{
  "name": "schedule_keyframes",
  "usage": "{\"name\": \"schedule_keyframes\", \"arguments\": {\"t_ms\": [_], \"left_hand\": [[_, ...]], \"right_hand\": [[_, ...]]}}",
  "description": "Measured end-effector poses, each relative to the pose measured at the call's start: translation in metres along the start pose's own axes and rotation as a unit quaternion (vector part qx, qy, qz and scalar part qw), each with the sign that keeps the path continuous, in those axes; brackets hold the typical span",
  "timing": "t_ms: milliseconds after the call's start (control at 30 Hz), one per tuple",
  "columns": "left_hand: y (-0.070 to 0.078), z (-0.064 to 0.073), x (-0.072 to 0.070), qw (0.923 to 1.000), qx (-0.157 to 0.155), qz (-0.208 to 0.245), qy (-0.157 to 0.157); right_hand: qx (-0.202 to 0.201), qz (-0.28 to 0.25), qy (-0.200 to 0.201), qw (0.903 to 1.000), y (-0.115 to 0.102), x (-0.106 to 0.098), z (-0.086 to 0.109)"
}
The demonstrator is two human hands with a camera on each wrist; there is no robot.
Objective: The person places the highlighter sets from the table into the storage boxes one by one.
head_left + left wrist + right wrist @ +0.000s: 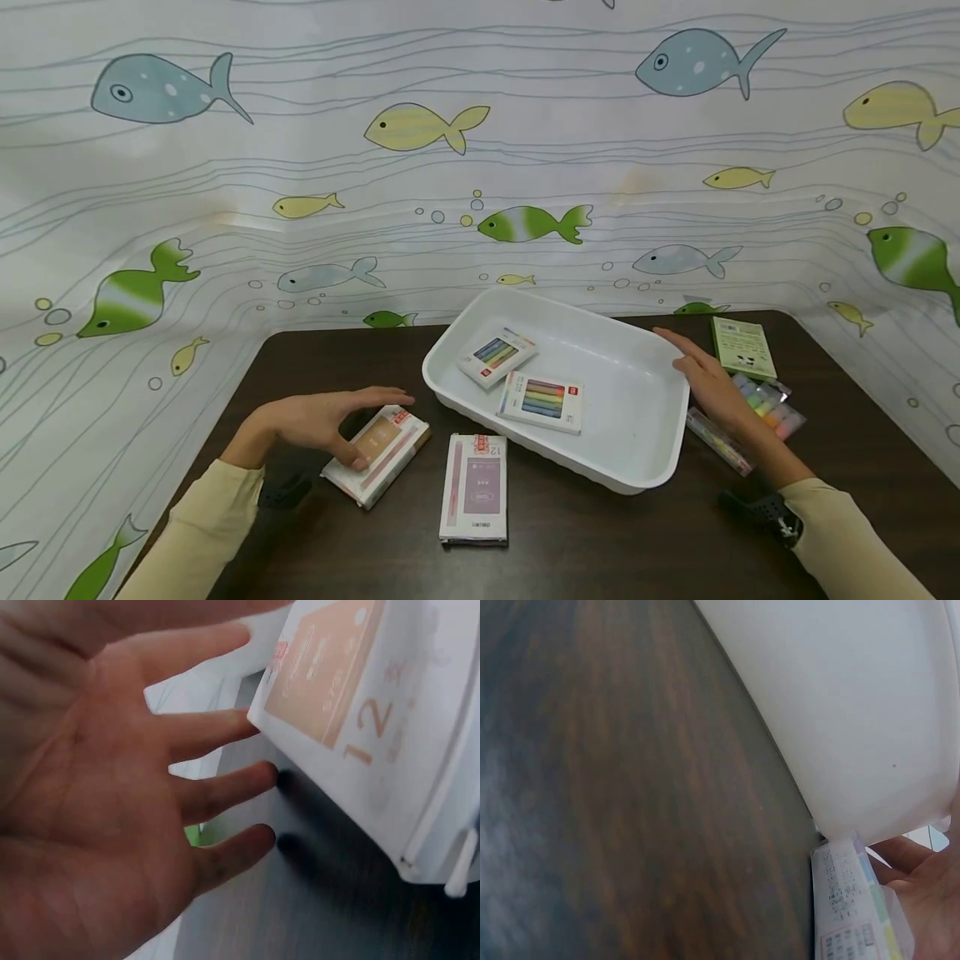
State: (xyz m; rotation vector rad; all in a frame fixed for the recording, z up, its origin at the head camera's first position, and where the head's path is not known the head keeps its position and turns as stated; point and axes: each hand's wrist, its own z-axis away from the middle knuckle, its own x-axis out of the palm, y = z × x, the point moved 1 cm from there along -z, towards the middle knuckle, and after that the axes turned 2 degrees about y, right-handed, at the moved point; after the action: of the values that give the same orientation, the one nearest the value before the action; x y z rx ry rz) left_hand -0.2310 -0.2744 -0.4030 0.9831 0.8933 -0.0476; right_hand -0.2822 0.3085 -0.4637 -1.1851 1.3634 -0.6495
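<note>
My left hand (318,425) reaches over a white carton with an orange label (378,450); its thumb lies across the top and the other fingers stretch past the far end. From the left wrist, those fingers (217,799) look straight and spread beside the carton, marked 12. A similar carton with a purple label (474,492) lies to the right. My right hand (716,392) holds the right end of a white plastic tray (637,467), thumb at the rim and fingers along the outside. Two colour-stick boxes, one farther back (497,357) and one nearer (542,403), lie inside.
Right of the tray are a green box (744,348), a clear pack of pastel-coloured markers (768,407) and a slim clear pack (718,442), partly behind my right arm. The dark table (570,542) ends at a fish-patterned cloth (420,192) behind.
</note>
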Motion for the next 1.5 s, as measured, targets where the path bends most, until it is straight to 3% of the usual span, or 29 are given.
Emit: {"name": "schedule_keyframes", "arguments": {"t_ms": [167, 300, 600, 833, 933, 1167, 1333, 1500], "left_hand": [[-0.004, 0.003, 0.000, 0.9995, 0.011, 0.000, -0.031], [-0.006, 0.003, 0.002, 0.9996, 0.015, -0.002, -0.026], [0.001, 0.008, 0.008, 0.9996, 0.006, -0.003, 0.028], [0.005, 0.012, 0.013, 0.9957, 0.004, -0.015, 0.091], [0.003, 0.014, 0.016, 0.9949, -0.004, -0.010, 0.100], [0.000, 0.017, 0.020, 0.9956, -0.011, -0.006, 0.093], [-0.010, 0.020, 0.021, 0.9963, -0.022, 0.001, 0.083], [-0.019, 0.025, 0.021, 0.9989, -0.029, 0.016, 0.034]], "right_hand": [[0.004, 0.003, 0.000, 1.0000, -0.002, 0.001, -0.001], [0.002, 0.002, 0.003, 1.0000, -0.003, 0.000, -0.001], [-0.007, 0.008, 0.006, 0.9999, -0.001, -0.002, 0.000], [-0.004, 0.011, 0.004, 0.9999, -0.001, -0.001, 0.001], [-0.006, 0.008, 0.001, 0.9999, 0.000, -0.001, 0.001], [-0.008, 0.004, 0.000, 1.0000, 0.000, 0.000, 0.000], [-0.008, -0.001, 0.000, 1.0000, 0.001, 0.000, 0.001], [-0.005, 0.006, 0.002, 1.0000, 0.000, 0.000, 0.002]]}}
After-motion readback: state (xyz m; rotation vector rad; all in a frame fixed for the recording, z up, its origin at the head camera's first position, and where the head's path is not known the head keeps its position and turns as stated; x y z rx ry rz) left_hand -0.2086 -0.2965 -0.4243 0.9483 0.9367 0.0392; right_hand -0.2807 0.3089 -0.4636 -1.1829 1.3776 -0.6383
